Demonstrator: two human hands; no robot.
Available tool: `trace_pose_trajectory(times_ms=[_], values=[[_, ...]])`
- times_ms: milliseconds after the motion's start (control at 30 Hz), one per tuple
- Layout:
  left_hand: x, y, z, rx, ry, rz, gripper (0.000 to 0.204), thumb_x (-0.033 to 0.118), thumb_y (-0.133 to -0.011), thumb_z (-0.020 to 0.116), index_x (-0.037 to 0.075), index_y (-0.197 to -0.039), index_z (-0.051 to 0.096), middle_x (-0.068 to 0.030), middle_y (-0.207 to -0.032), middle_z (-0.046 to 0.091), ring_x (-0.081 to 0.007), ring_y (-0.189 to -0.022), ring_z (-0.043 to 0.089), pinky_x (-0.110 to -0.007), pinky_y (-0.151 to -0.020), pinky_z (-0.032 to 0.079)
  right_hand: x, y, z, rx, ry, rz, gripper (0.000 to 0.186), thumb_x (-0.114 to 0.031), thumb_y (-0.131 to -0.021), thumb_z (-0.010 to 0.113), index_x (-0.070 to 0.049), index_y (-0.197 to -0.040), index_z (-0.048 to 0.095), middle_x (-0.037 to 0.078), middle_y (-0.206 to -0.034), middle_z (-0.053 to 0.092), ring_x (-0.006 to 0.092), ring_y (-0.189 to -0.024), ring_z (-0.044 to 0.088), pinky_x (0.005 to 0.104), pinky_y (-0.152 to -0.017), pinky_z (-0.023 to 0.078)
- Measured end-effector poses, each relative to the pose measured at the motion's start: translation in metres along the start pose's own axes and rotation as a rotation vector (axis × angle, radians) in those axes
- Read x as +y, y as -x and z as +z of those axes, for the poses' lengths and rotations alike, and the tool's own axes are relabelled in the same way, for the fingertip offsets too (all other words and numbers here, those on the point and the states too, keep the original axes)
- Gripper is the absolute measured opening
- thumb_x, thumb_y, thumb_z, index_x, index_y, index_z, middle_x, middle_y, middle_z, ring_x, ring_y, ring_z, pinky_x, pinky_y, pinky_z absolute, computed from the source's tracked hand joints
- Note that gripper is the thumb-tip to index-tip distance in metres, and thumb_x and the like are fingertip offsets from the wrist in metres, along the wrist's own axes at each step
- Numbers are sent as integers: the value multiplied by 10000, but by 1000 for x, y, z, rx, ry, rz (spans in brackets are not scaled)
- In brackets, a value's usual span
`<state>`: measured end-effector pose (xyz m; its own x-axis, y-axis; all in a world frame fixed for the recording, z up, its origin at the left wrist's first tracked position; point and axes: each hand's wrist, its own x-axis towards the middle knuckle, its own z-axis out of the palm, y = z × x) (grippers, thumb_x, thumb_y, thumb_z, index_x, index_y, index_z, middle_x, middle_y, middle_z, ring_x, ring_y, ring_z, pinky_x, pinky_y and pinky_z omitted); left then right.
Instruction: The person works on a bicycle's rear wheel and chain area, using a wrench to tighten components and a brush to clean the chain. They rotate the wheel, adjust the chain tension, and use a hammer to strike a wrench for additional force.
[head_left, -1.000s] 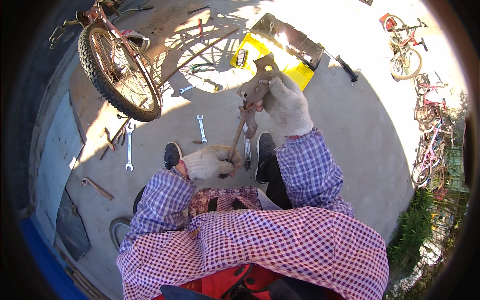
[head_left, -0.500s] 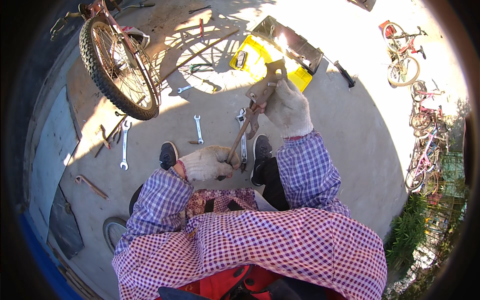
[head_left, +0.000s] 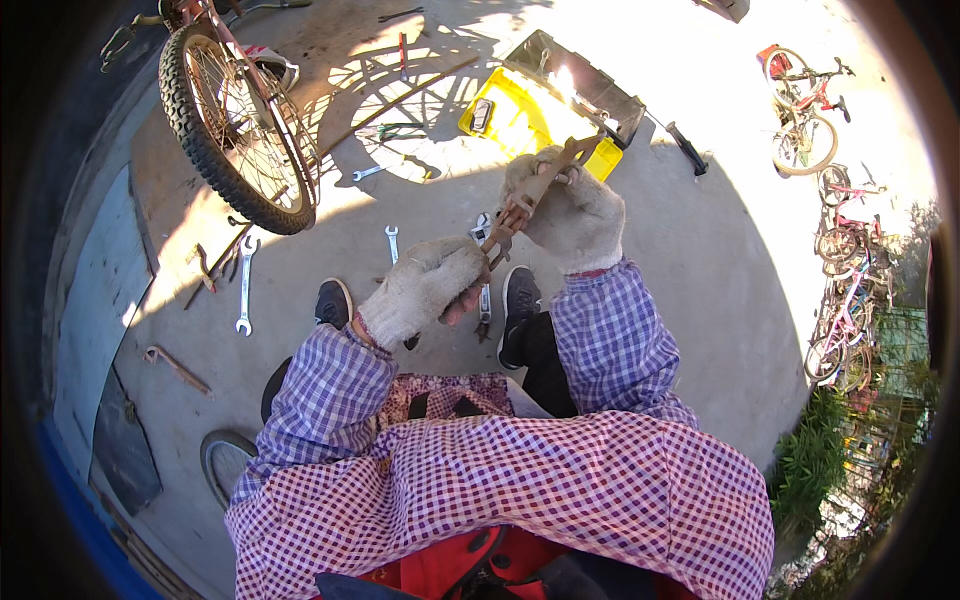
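Observation:
A rusty metal bracket with a rod-like arm [head_left: 516,214] is held up in front of me between both hands. My right hand [head_left: 577,215], in a worn whitish work glove, is closed around its plate end. My left hand [head_left: 428,288], gloved likewise with bare fingertips, is closed on the lower end of the rod. The plate now appears nearly edge-on and slants up to the right. Below the hands, an adjustable wrench [head_left: 484,300] lies on the concrete between my shoes, partly hidden by the left hand and the part.
A bicycle wheel [head_left: 240,130] stands at upper left. Open-ended wrenches [head_left: 245,285] and pliers [head_left: 207,268] lie on the left floor. An open yellow toolbox [head_left: 510,110] sits ahead, with a black-handled tool [head_left: 688,150] beside it. Several bicycles [head_left: 805,110] stand far right.
My left hand has moved up and right along with the rod, closer to my right hand. The bracket has turned from showing its flat face to nearly edge-on.

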<state>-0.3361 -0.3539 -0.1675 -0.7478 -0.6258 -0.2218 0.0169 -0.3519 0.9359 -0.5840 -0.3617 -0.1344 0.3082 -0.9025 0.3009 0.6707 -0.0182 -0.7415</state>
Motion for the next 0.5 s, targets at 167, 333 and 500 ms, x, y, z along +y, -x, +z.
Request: trace_pose_trajectory(times_ms=[167,333,500], values=[[6,4,7,191,-627,445,306,279,-998,648,-11,-1059,724,-117,-851,698,-182,-748,664,-343,-681,539,-2,-1,2,54,-106,32,422,-386,-1071,562,-46,-1318,601,234,-1228,607,331,-1003,677,446,-836,555],[0,4,14,385,-506,315,330,251,-950,723,-32,-1118,745,-149,-931,724,-198,-825,687,-322,-754,551,5,4,-7,141,-113,11,486,-399,-1078,548,-38,-1402,525,267,-1265,599,343,-973,683,469,-813,579],[-2,2,7,423,-471,352,337,231,-928,755,-32,-1139,746,-173,-1003,750,-218,-905,716,-330,-816,560,9,0,-7,296,-77,7,523,-375,-1072,566,-45,-1465,469,276,-1327,597,370,-1055,680,505,-871,601]])
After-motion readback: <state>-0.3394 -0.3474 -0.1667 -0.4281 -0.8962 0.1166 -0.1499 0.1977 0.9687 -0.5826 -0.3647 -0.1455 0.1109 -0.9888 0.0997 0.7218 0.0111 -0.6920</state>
